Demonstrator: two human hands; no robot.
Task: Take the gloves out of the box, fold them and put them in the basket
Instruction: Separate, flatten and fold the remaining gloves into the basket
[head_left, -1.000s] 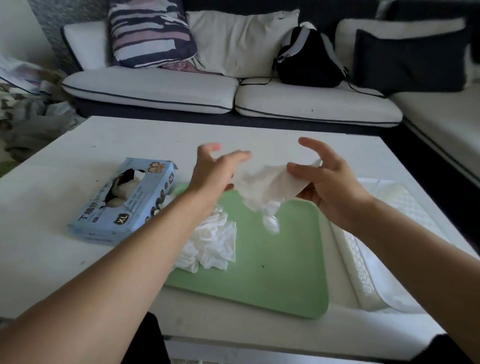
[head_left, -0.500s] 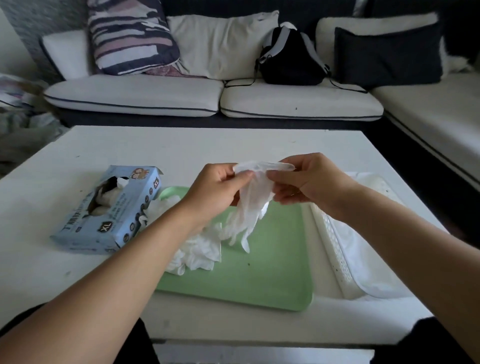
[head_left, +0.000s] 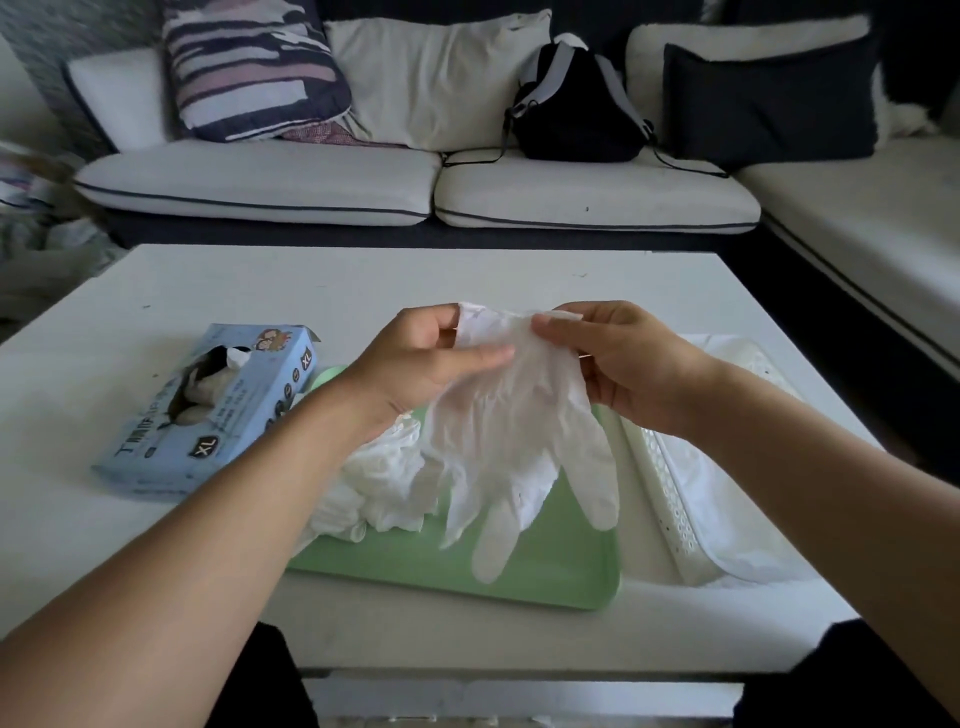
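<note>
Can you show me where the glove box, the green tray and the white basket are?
glove box (head_left: 171, 441), head view, on its blue front side by the XL mark.
green tray (head_left: 561, 566), head view, on its bare near right part.
white basket (head_left: 670, 499), head view, on its holed left wall.

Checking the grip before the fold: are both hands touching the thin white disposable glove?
Touching. The head view shows the left hand and right hand each pinching the cuff of the thin white disposable glove, which hangs fingers-down.
</note>
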